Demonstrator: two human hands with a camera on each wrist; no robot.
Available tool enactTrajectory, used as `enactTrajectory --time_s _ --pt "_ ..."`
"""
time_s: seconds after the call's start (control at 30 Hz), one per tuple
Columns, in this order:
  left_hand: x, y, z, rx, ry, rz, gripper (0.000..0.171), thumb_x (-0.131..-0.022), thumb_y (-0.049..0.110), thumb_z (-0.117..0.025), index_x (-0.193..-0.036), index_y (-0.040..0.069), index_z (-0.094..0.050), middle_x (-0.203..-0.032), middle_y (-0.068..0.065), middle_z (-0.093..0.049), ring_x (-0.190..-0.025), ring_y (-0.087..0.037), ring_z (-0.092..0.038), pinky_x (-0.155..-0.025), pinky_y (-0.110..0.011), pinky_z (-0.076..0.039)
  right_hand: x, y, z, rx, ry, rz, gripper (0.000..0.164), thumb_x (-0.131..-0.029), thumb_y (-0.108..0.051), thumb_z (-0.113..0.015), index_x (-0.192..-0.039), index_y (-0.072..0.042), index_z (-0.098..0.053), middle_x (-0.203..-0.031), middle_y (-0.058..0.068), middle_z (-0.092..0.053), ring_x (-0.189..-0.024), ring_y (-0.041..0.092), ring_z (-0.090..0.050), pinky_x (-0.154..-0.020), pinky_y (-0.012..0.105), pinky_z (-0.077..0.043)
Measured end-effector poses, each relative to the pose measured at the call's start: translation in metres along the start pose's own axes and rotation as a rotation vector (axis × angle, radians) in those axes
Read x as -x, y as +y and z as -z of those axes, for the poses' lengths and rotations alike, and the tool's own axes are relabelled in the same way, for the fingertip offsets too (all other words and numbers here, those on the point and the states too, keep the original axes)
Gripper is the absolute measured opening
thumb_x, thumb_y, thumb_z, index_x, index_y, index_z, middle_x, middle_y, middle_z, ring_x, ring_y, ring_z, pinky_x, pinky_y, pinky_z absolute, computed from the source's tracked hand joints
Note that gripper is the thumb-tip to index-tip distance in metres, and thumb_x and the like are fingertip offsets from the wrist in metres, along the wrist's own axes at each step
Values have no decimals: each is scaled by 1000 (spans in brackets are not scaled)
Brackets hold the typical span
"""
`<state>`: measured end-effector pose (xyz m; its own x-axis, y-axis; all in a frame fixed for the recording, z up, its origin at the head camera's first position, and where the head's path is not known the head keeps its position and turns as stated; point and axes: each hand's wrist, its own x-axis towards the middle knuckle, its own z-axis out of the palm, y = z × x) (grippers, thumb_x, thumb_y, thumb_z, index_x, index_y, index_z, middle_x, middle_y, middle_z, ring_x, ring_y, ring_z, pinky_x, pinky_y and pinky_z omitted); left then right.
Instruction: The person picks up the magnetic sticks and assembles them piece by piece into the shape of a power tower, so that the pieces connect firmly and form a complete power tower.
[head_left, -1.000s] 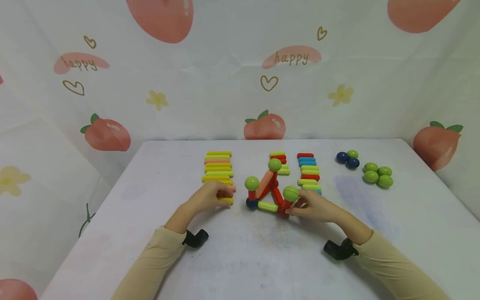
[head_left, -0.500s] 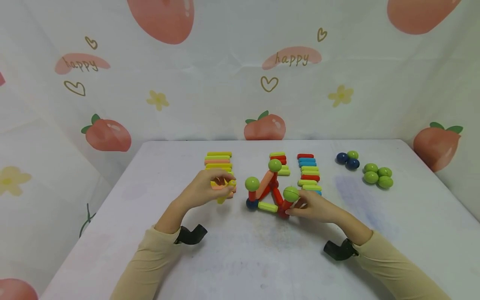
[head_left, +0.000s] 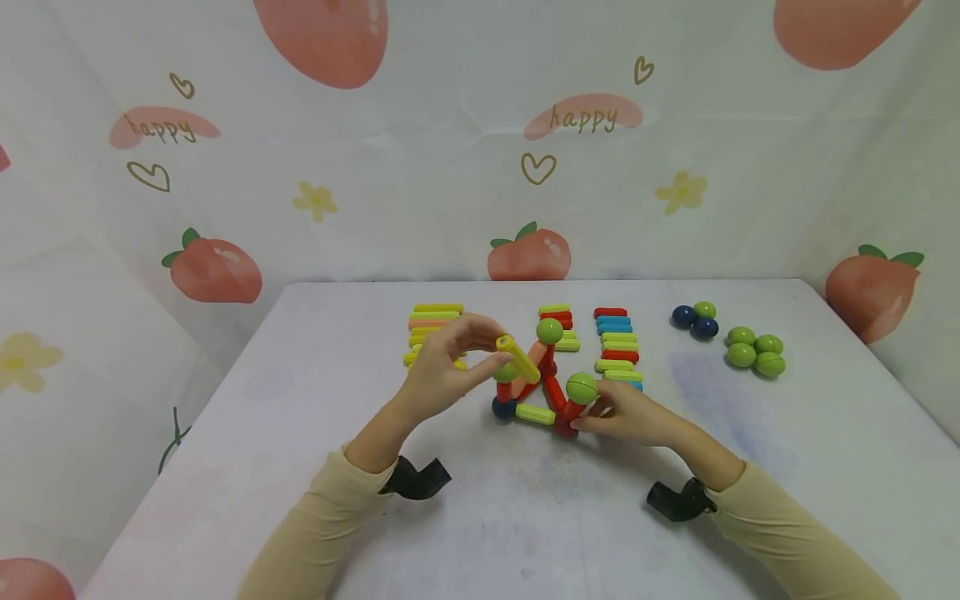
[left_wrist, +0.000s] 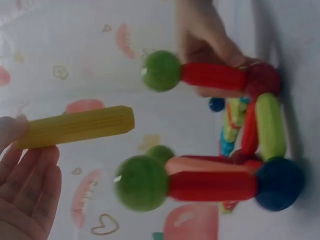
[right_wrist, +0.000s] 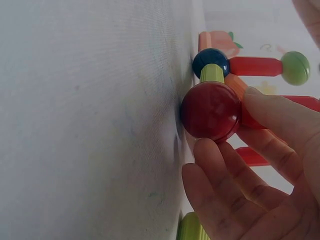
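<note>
My left hand (head_left: 450, 371) pinches a yellow stick (head_left: 519, 360) by one end, between thumb and fingers. The stick is in the air, tilted, above the left side of a stick-and-ball frame; in the left wrist view its free end points towards the frame's green balls (left_wrist: 142, 183). The frame has a triangular base with red uprights (left_wrist: 212, 186) topped by green balls. A dark blue ball (head_left: 504, 407) forms its left front corner. At the right front corner, my right hand (head_left: 630, 412) grips the red ball (right_wrist: 210, 111), its thumb by the red upright's foot.
Behind my left hand lies a column of yellow, green and orange sticks (head_left: 438, 308). Shorter sticks (head_left: 620, 355) in red, blue and green lie behind and right of the frame. Loose green balls (head_left: 756, 350) and dark blue balls (head_left: 693, 322) sit at the back right.
My left hand has lifted the yellow stick from the front of the stick column and carried it right and up, over the frame. The right hand stays at its corner.
</note>
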<state>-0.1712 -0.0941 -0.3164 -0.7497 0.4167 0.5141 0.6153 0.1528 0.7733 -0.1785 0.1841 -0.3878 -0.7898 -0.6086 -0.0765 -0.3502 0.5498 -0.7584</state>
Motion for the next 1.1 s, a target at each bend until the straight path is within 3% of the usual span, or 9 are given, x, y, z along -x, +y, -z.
enactTrajectory --time_s 0.13,0.27,0.4,0.57,0.8,1.1 --pt "-3 -12 -13 -20 -8 -14 29 -83 -1 -64 -111 -5 -58 -107 -18 -64 -97 -24 -63 -89 -34 -53 0 0 0 0 1 -4 30 -85 -26 -68 -107 -8 -59 -101 7 -68 -84 12 -63 -73 22 -55" --pt "-5 -24 -19 -68 -5 -5 24 -84 3 -66 -107 -1 -62 -104 -14 -66 -95 -22 -63 -91 -35 -52 -1 0 -1 -2 0 6 31 -85 -26 -68 -109 -7 -59 -102 8 -68 -84 12 -63 -73 24 -55" --pt "-5 -36 -22 -99 -36 60 19 -83 10 -69 -100 4 -65 -97 -9 -68 -89 -17 -61 -89 -30 -51 0 0 0 2 2 16 32 -86 -25 -67 -109 -6 -59 -102 9 -68 -84 12 -63 -73 25 -56" --pt "-3 -47 -27 -40 -110 149 19 -82 11 -70 -100 5 -65 -97 -9 -67 -89 -14 -57 -90 -29 -49 0 -1 1 0 1 16 31 -86 -24 -67 -108 -4 -59 -102 11 -68 -84 13 -63 -73 25 -56" --pt "-3 -58 -29 38 -211 254 19 -82 11 -70 -100 6 -63 -96 -11 -63 -79 -11 -56 -71 -20 -50 1 -1 1 -3 4 23 31 -86 -23 -67 -108 -3 -59 -102 11 -67 -83 12 -62 -73 22 -55" --pt "0 -63 -32 38 -210 346 20 -83 14 -69 -100 9 -62 -96 -11 -61 -79 -12 -54 -68 -22 -49 2 -1 1 6 19 27 29 -85 -23 -68 -104 -4 -58 -97 8 -67 -82 12 -63 -73 25 -56"
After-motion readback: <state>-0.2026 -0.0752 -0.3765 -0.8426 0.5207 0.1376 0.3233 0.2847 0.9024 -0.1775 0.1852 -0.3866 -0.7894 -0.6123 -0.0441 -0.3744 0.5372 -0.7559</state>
